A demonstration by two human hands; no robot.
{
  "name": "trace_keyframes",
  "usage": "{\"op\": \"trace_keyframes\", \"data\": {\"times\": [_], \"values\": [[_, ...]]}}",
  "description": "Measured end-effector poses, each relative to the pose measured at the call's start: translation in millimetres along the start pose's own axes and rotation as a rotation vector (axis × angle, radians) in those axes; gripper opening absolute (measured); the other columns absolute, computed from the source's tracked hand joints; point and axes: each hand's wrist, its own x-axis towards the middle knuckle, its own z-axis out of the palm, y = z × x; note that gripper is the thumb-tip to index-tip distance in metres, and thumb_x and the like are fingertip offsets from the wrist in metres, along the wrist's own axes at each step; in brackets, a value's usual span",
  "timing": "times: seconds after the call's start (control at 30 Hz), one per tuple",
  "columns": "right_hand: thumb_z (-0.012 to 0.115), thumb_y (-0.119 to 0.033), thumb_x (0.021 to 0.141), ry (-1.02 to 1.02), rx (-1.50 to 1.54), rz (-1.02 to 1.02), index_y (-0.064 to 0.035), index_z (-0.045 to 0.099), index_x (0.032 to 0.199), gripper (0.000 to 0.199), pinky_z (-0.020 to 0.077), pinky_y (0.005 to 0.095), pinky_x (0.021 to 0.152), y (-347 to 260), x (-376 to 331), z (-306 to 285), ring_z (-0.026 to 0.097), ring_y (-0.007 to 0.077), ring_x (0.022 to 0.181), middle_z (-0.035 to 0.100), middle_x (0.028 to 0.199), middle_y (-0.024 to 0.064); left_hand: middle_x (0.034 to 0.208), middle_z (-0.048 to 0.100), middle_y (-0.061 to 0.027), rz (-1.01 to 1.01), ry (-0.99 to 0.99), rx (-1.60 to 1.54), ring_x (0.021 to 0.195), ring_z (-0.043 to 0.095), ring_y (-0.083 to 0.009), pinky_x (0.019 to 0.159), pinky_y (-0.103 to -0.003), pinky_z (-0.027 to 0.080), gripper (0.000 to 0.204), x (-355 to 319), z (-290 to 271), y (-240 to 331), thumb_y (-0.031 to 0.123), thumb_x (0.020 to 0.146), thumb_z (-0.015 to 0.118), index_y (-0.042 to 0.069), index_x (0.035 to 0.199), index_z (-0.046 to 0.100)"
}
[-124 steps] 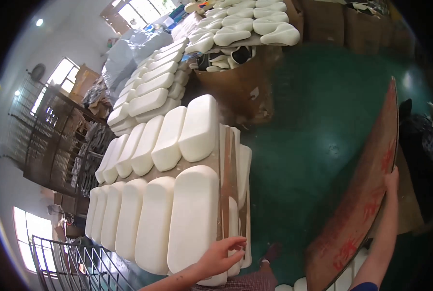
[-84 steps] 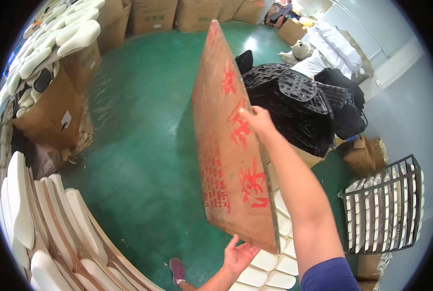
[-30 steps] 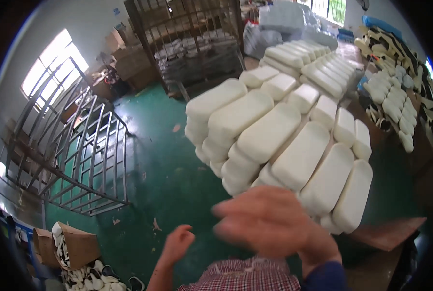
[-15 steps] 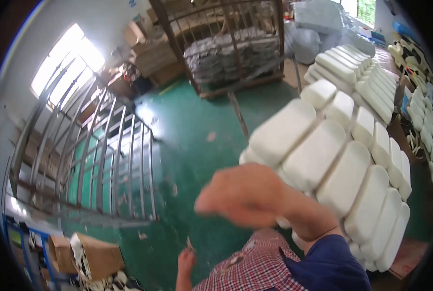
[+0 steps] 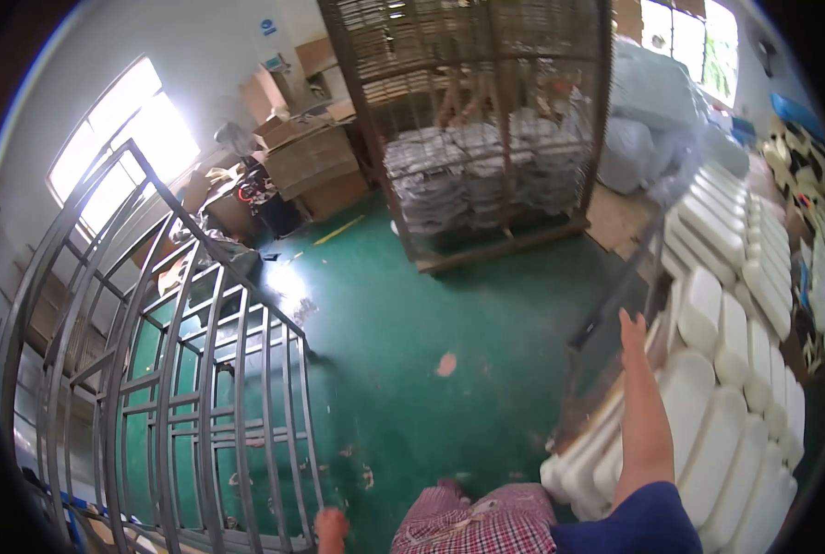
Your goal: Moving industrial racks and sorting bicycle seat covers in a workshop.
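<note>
My right hand is stretched out ahead on the right, with its fingers extended and nothing seen in it. It is close to the left edge of a stack of white rounded foam cushions; whether it touches them I cannot tell. A dark metal bar stands just beyond the hand. At the lower edge, my left hand hangs low beside a grey metal rack. That hand is small and smeared, so its fingers do not show clearly.
A tall brown slatted cage cart holds stacked grey pieces at the far side. Cardboard boxes are piled behind. Large wrapped bundles lie at the back right. Scraps dot the green floor.
My right hand has swung from the middle out to the right and forward. The view has shifted, bringing more of the cage cart and metal rack in. My left hand now sits lower.
</note>
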Motion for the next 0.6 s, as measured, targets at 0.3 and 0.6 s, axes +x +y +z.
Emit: {"op": "trace_keyframes", "data": {"times": [0.3,0.6], "values": [[0.054,-0.012,0.073,0.024,0.217,0.431,-0.0023,0.038,0.092,0.027,0.0415,0.0333,0.036,-53.4,16.3,89.9,0.046,0.0193,0.041,0.047,0.061,0.0091,0.081,0.059,-0.0040,0.274,-0.290,-0.152,0.061,0.055,-0.0123,0.054,-0.025,0.043,0.026,326.2,64.2,442.7,0.010,0.078,0.057,0.003,0.102,0.053],[0.057,-0.025,0.070,0.451,-0.651,0.299,0.0010,0.049,0.095,0.037,0.0472,0.0390,0.064,-7.4,-3.4,68.4,0.059,0.0281,0.074,0.058,0.083,0.0199,0.079,0.059,-0.0123,0.105,-0.745,0.229,0.057,0.060,-0.0210,0.045,-0.026,0.045,0.026,530.9,159.8,505.7,0.010,0.078,0.053,-0.002,0.101,0.050]]}}
